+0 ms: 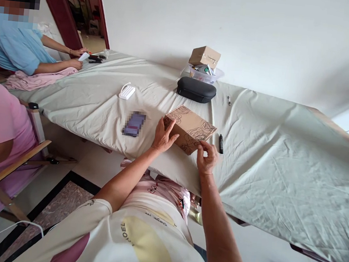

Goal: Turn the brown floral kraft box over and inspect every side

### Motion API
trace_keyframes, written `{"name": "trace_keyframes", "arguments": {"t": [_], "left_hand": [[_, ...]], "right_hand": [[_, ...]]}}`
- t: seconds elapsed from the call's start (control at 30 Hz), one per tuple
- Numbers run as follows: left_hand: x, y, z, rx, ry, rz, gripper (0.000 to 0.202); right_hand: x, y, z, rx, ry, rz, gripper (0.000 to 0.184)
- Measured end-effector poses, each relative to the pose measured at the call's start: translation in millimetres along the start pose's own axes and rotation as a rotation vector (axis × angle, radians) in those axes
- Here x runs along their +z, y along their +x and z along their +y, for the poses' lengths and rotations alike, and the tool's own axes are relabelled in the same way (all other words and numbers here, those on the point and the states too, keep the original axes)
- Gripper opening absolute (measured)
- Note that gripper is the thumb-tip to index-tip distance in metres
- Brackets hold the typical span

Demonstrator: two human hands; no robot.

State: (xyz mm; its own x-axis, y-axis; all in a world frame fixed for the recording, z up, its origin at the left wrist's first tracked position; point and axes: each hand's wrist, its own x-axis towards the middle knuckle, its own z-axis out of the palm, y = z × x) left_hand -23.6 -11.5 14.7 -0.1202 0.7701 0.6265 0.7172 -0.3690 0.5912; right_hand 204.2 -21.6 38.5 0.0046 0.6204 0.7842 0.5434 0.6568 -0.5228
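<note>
Brown cardboard box with scribbled line drawings (190, 128) lies flat near the front edge of the long table draped in grey-green cloth (267, 156), directly ahead of the person. Left hand (164, 138) rests on the box's left end, palm down, fingers straight and slightly spread, not gripping. Right hand (207, 157) is at the box's near right corner, fingers curled with thumb and fingertips drawn together; whether they pinch the cardboard cannot be told.

Co-worker in a blue shirt (16, 47) sits at the far left end, both hands on the cloth. Black oval zip case (196, 90) lies behind the box. Clear plastic tub (217, 75) stands further back, with a plain cardboard box (204, 56) on top. Small white ribbed item (127, 91) lies to the left. Black marker (221, 143) lies just right of the box.
</note>
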Motion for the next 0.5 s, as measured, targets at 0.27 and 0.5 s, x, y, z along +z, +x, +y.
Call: {"name": "trace_keyframes", "arguments": {"t": [0.27, 0.5], "left_hand": [[-1.1, -3.6, 14.4, 0.295, -0.008, -0.156, 0.075], [3.7, -5.0, 9.3, 0.308, -0.054, -0.130, 0.058]], "right_hand": [[17.3, -7.5, -1.5, -0.071, 0.025, -0.225, 0.043], [-0.2, 4.3, 24.5, 0.217, -0.169, 0.227, 0.048]]}}
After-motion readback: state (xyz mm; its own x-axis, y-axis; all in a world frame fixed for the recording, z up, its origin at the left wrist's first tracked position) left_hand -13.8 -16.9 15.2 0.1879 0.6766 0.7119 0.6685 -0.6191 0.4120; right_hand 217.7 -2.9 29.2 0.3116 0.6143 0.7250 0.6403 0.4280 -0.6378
